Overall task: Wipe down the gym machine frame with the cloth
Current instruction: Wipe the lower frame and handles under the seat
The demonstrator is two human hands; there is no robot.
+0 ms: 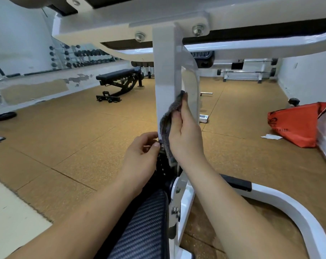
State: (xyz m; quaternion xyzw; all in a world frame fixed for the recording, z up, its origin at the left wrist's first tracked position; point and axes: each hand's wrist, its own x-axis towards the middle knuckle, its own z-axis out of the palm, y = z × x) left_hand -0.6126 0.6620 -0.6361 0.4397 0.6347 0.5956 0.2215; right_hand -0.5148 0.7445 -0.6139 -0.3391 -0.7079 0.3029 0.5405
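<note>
The white gym machine frame (pixel 167 75) rises as an upright post in the middle of the view and joins a white crossbeam overhead. A grey cloth (pixel 170 116) lies against the post's right edge, held there by my right hand (pixel 184 129), whose fingers and thumb curl round it. My left hand (pixel 141 156) is lower on the left side of the post, its fingers curled and its thumb and fingertips on a small bolt fitting at the post's base. A dark textured pad (pixel 143 227) sits below my arms.
A white curved base tube (pixel 289 206) sweeps right along the floor. An orange bag (pixel 296 124) leans on the right wall. A black adjustable bench (pixel 119 81) stands behind on the brown floor tiles, with dumbbell racks at the far wall.
</note>
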